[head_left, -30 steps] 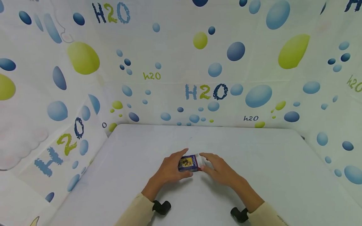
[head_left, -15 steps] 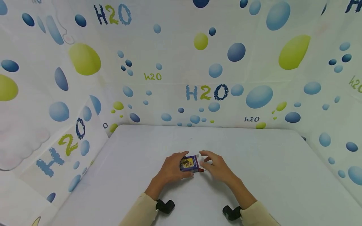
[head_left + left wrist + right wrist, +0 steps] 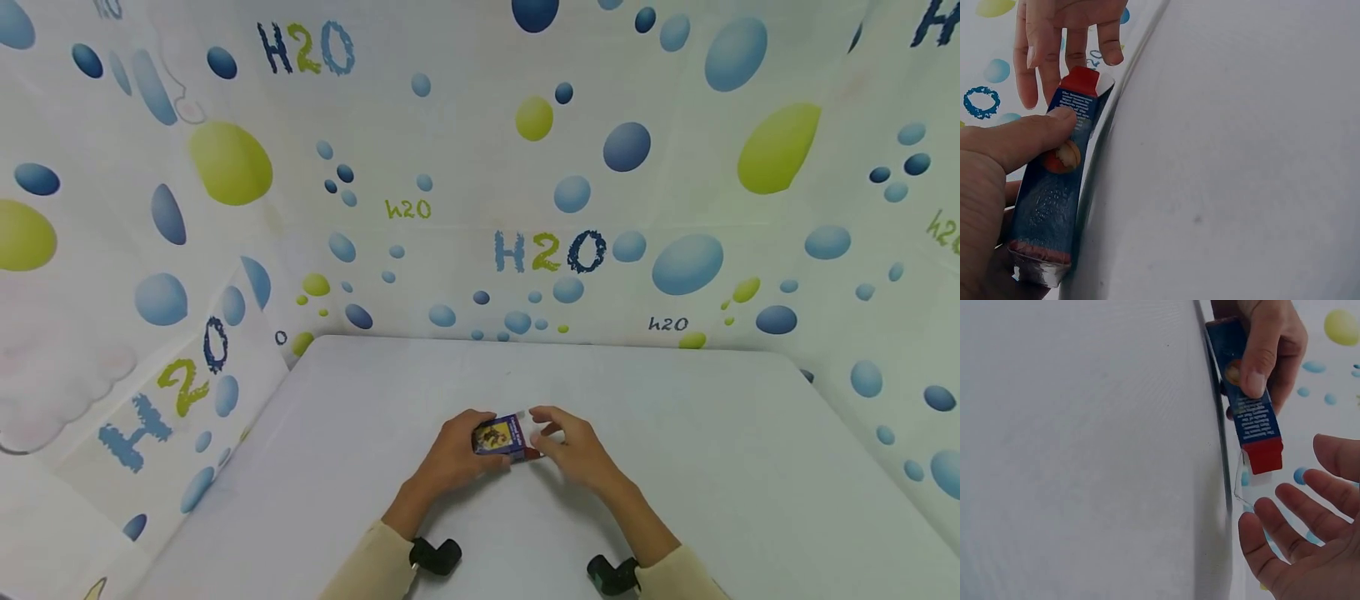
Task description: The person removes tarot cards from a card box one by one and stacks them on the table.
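Observation:
A small dark blue cardboard box (image 3: 495, 435), with a yellow picture on its broad face, is in my left hand (image 3: 453, 454) above the table. In the left wrist view the left thumb presses along the narrow printed side of the box (image 3: 1054, 200), fingers behind it. The box's right end stands open: a red flap (image 3: 1265, 456) juts out, with a white flap (image 3: 1104, 84) beside it. At that end is my right hand (image 3: 581, 450); in the right wrist view its fingers are spread and loosely bent just off the flaps, holding nothing.
A white table (image 3: 360, 400) lies below both hands. Behind it hangs a white curtain (image 3: 450, 125) with blue and green drops and H2O lettering, which also runs along the sides. Black wrist camera mounts (image 3: 437, 557) sit at both cuffs.
My right hand has shifted slightly left, its fingers bending more near the box's open end. The left hand keeps its hold on the box. The head view has tilted slightly.

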`<state>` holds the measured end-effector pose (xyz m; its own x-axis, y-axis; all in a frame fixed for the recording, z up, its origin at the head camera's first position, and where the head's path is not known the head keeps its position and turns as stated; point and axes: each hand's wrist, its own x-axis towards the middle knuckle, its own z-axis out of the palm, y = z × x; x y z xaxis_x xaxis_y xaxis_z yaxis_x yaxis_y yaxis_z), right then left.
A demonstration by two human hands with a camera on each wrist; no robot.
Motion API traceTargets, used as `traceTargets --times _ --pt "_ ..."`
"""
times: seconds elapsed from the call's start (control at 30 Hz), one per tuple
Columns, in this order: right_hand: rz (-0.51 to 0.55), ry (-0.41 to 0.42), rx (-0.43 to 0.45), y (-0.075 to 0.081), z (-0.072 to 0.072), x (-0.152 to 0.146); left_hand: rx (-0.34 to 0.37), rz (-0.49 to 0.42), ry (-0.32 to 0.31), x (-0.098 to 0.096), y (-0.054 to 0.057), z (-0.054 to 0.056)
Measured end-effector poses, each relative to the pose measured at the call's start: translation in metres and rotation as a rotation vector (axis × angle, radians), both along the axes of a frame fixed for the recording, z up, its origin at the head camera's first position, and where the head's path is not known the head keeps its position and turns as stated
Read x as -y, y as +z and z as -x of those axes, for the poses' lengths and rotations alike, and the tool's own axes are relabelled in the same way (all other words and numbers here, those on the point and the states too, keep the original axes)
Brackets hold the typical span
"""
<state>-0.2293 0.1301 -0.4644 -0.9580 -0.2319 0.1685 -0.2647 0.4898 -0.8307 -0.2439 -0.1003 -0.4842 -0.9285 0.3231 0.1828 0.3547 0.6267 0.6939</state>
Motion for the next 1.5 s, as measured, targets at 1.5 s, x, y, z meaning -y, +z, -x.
traceTargets --times 1.5 --pt "0.034 -0.038 0.006 0.031 -0.062 -0.002 -0.192 -0.175 -0.106 -0.007 0.035 -0.062"
